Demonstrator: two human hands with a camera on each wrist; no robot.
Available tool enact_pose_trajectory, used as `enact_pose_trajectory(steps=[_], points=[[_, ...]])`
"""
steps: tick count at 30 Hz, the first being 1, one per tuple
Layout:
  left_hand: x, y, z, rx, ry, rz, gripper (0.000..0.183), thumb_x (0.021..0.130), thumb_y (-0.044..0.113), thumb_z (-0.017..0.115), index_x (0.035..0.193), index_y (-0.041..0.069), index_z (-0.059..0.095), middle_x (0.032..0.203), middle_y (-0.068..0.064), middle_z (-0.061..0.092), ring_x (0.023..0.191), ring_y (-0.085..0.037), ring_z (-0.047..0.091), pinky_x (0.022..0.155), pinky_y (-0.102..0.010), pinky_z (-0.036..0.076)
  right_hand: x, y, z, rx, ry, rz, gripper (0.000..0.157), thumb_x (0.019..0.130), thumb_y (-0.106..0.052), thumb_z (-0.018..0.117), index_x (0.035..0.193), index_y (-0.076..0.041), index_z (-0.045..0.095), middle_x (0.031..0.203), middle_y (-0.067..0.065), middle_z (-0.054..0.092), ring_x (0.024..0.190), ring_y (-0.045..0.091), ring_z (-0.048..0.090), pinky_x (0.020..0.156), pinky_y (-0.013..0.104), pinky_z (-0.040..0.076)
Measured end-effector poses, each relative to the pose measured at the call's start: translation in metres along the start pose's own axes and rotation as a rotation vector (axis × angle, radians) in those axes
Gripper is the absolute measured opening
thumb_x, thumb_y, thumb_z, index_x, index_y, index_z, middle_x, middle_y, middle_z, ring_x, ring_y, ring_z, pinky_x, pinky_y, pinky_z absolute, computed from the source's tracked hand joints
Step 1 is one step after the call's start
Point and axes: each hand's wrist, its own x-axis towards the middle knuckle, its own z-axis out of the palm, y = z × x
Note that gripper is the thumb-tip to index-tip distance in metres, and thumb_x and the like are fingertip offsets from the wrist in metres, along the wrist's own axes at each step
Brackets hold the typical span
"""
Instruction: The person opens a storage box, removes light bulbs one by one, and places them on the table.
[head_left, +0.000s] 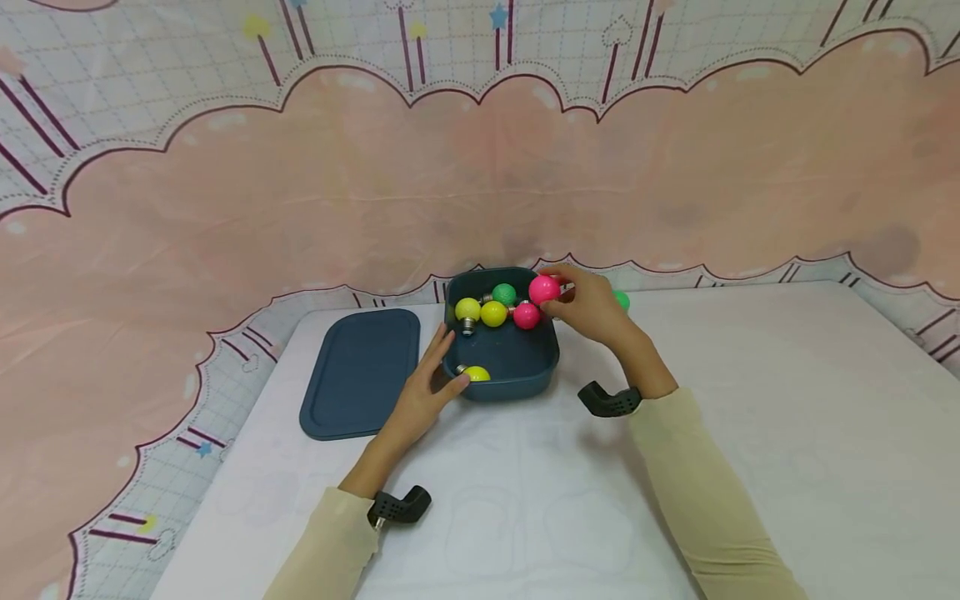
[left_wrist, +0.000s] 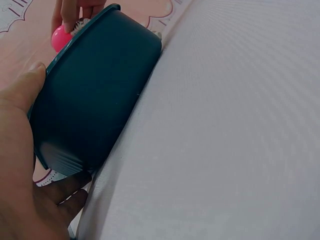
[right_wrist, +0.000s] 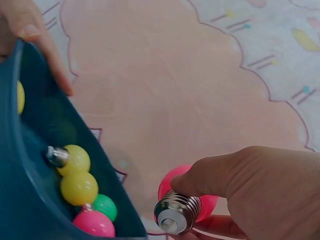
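My right hand (head_left: 588, 307) pinches a pink light bulb (head_left: 544, 289) above the right rim of a dark teal box (head_left: 517, 389). In the right wrist view, the bulb's metal screw base (right_wrist: 177, 212) shows between thumb and fingers. My left hand (head_left: 420, 400) rests against the box's near left corner, its fingers fairly straight along the side and the thumb at the rim. Inside the box lie several bulbs: yellow ones (head_left: 493, 314), a green one (head_left: 504, 294) and a pink one (head_left: 527, 316). One yellow bulb (head_left: 477, 374) lies apart at the near end.
A flat dark blue lid (head_left: 363, 371) lies left of the box on the white-covered table (head_left: 750, 433). Another green bulb (head_left: 622, 300) is partly hidden behind my right hand. A patterned pink cloth (head_left: 480, 175) hangs behind the table.
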Motion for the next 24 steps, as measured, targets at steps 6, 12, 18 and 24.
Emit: enact_pose_trajectory(steps=[6,12,18,24], points=[[-0.003,0.017,-0.002,-0.002,-0.011,-0.014,0.070,0.096,0.018,0.061,0.153,0.011,0.021,0.160,0.000,0.005,0.144,-0.022,0.010,0.111,-0.047,0.023,-0.002,0.006,-0.014,-0.017,0.052,0.021,0.055,0.087,-0.012,0.070,0.138,-0.012,0.051,0.125,0.016,0.056,0.096,0.030,0.059,0.071,0.040,0.055],[-0.005,0.039,-0.004,-0.012,-0.033,-0.028,0.069,0.095,0.012,0.060,0.152,0.004,0.021,0.159,-0.013,0.005,0.144,-0.030,0.010,0.110,-0.049,0.024,-0.005,0.013,-0.025,-0.012,0.088,0.057,0.056,0.087,-0.015,0.070,0.139,-0.012,0.049,0.128,0.017,0.054,0.099,0.031,0.057,0.076,0.042,0.054],[0.000,0.012,0.001,0.011,-0.021,-0.014,0.070,0.096,0.020,0.060,0.154,0.014,0.021,0.160,-0.003,0.005,0.144,-0.023,0.011,0.110,-0.048,0.025,-0.008,0.024,-0.035,-0.018,0.107,0.066,0.054,0.088,-0.017,0.068,0.139,-0.014,0.050,0.129,0.016,0.054,0.101,0.032,0.058,0.075,0.043,0.053],[0.001,-0.001,0.001,0.016,-0.007,-0.012,0.071,0.095,0.026,0.061,0.154,0.021,0.021,0.160,0.003,0.005,0.144,-0.019,0.010,0.111,-0.047,0.024,-0.008,0.034,-0.044,-0.020,0.132,0.083,0.054,0.089,-0.016,0.068,0.139,-0.013,0.049,0.129,0.017,0.054,0.103,0.033,0.057,0.078,0.044,0.054]])
